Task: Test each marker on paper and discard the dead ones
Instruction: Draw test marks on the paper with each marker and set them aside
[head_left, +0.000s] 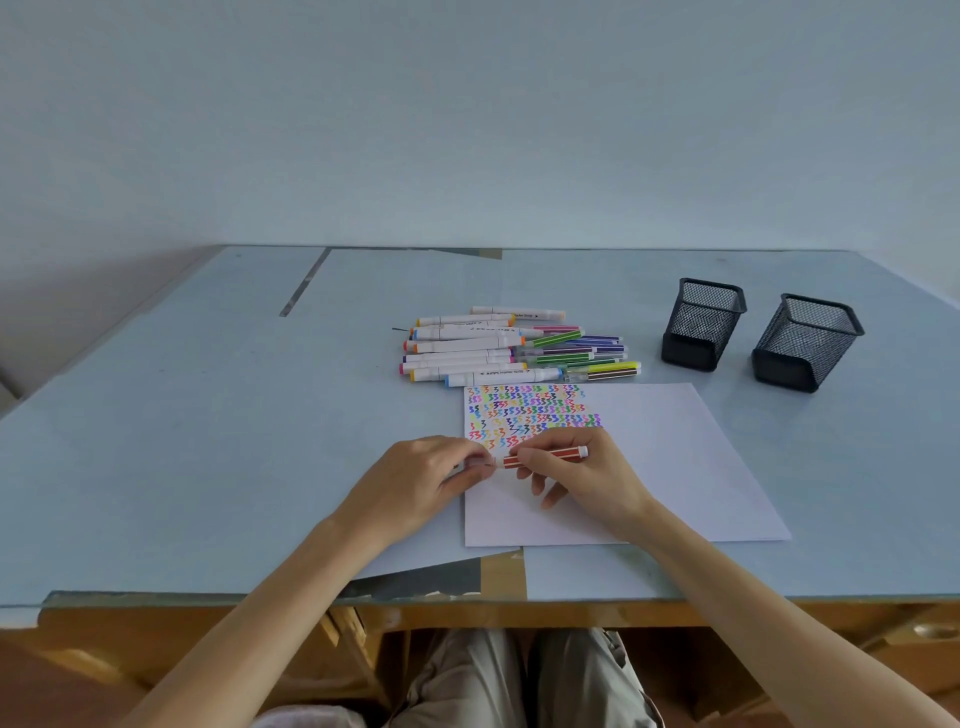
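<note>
A thin red marker (558, 454) lies level over the white paper (675, 467), and my right hand (582, 478) grips its barrel. My left hand (431, 480) pinches the marker's left end, where the cap sits; the cap itself is hidden by my fingertips. Rows of small coloured squiggles (527, 413) fill the paper's upper left part. A pile of markers (498, 348), thick white ones and thin striped ones, lies just beyond the paper.
Two black mesh pen holders stand at the right rear, the nearer-centre one (701, 322) and the outer one (808, 340); I see nothing inside them. The table (208, 415) has a pale blue top, with its front edge close to my lap.
</note>
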